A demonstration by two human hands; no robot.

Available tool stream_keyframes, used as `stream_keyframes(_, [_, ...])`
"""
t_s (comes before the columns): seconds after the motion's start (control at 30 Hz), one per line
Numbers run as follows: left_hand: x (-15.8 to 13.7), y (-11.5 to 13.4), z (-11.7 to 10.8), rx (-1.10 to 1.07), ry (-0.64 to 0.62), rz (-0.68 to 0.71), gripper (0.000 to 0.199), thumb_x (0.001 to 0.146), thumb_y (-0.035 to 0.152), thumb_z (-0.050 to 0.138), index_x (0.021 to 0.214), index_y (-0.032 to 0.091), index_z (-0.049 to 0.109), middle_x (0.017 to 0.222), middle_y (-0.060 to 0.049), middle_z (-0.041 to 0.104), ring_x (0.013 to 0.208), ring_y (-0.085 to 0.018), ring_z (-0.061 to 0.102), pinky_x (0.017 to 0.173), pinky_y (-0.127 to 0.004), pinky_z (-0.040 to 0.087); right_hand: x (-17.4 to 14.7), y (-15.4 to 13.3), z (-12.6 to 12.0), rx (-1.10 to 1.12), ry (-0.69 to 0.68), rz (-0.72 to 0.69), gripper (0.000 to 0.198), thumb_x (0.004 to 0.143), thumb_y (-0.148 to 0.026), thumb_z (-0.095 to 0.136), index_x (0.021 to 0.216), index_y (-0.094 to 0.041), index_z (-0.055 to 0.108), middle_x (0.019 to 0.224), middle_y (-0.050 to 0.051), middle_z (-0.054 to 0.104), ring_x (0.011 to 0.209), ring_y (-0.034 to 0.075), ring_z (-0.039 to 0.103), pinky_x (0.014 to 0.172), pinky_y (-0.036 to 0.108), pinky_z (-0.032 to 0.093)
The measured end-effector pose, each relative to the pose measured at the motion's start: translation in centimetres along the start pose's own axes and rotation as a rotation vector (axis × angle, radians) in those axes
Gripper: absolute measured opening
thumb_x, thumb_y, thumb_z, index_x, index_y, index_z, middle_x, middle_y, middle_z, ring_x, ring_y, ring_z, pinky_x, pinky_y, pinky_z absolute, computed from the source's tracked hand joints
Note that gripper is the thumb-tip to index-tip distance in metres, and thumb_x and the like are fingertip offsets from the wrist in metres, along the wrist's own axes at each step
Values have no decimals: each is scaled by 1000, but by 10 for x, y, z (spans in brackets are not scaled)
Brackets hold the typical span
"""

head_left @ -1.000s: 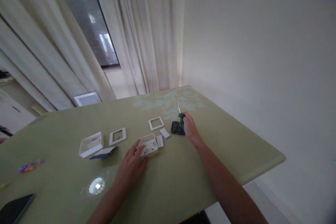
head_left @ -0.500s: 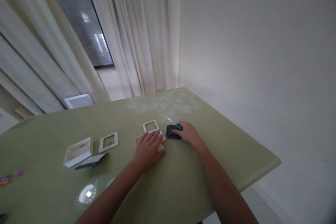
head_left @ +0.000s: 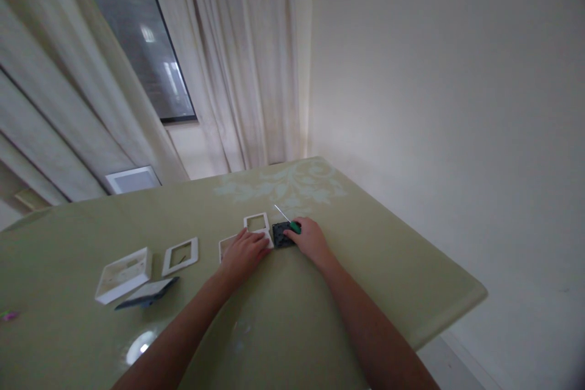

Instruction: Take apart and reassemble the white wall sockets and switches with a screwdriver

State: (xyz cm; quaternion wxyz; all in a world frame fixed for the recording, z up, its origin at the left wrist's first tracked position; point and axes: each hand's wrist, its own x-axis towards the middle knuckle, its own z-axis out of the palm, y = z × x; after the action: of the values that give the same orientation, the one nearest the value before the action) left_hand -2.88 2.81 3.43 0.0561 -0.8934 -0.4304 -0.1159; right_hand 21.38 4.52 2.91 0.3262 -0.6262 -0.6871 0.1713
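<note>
Home, by the look of it; exact room unclear. Cues: long cream curtains [head_left: 258, 61] either side of a dark-framed window [head_left: 132, 30], plain pale wall [head_left: 434, 103], green desk [head_left: 274, 323] with a light leafy flourish [head_left: 292, 181] near its far corner.

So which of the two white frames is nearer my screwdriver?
The right frame, just beyond your left hand. The left frame lies farther from the green-handled screwdriver, beside the open white box.
</note>
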Motion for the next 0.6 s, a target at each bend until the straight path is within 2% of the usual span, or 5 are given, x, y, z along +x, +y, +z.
stream_keyframes(0.27, [-5, -32, -8, -4, -10, 36, 18, 107, 27, 64, 104, 26, 82, 119, -7, 84, 111, -26, 80, 120, -51, 47, -5, -17, 25, 76, 55, -48, 24, 98, -38, 72, 114, -23, 82, 111, 12, 76, 100, 27, 71, 91, 36, 52])
stream_keyframes(0.37, [-10, -26, -14, 16, 18, -1, 20, 105, 32, 67, 120, 27, 80, 132, -9, 81, 124, -28, 76, 125, -53, 43, -2, -13, 24, 148, 96, -65, 25, 100, -39, 67, 110, -21, 82, 110, 12, 74, 102, 26, 70, 95, 36, 52])
stream_keyframes(0.47, [-28, -23, -27, 45, 92, -100, 42, 107, 42, 63, 146, 27, 67, 154, -10, 69, 143, -29, 64, 133, -54, 31, 2, -5, 20, 228, 146, -66, 29, 101, -38, 61, 109, -19, 82, 108, 12, 74, 104, 25, 70, 99, 37, 52])
stream_keyframes(0.53, [-52, -34, -40, 67, 150, -226, 48, 110, 47, 53, 150, 24, 64, 157, -11, 66, 144, -29, 62, 133, -52, 31, 3, 0, 18, 277, 175, -56, 31, 100, -35, 57, 107, -19, 82, 106, 11, 74, 104, 25, 70, 98, 37, 53])
stream_keyframes(0.6, [-84, -56, -56, 92, 201, -405, 50, 110, 47, 46, 146, 19, 67, 156, -15, 66, 141, -34, 63, 131, -56, 34, 1, 4, 17, 320, 200, -42, 34, 98, -34, 54, 109, -19, 82, 105, 10, 74, 101, 25, 71, 95, 38, 55])
